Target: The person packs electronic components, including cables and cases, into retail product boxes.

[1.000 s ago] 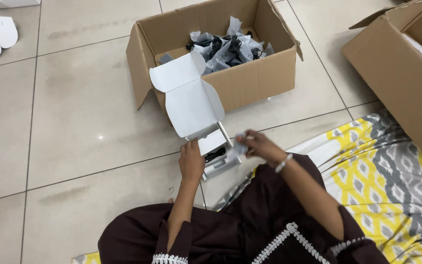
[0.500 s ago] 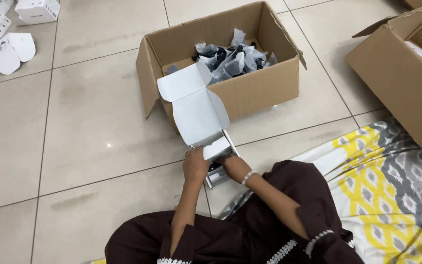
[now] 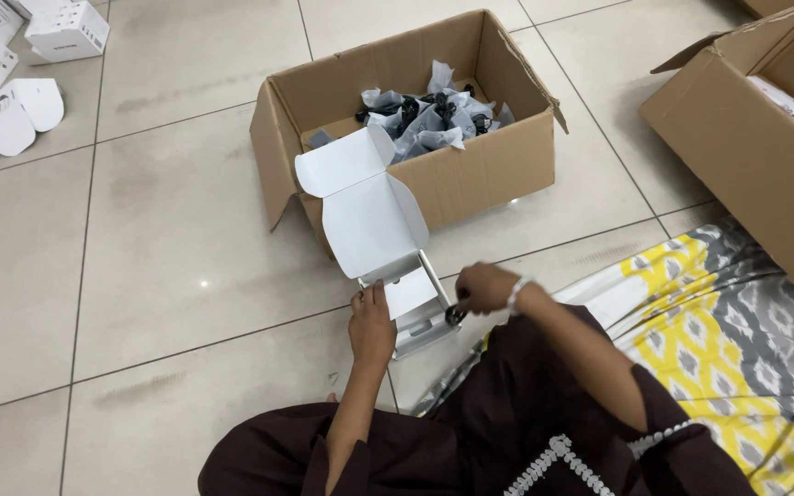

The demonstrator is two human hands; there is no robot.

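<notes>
The small white box (image 3: pixel 411 308) lies on the floor tiles (image 3: pixel 167 230) between my hands, its lid flaps standing open beyond my fingers. Its inside is mostly hidden by a white insert. My left hand (image 3: pixel 371 323) presses flat against its near-left side, fingers together. My right hand (image 3: pixel 482 287) is curled at its right edge, seemingly pinching a small dark part (image 3: pixel 453 315), too small to make out. Beyond the lid sits a cardboard carton (image 3: pixel 470 165) of grey-wrapped pieces.
</notes>
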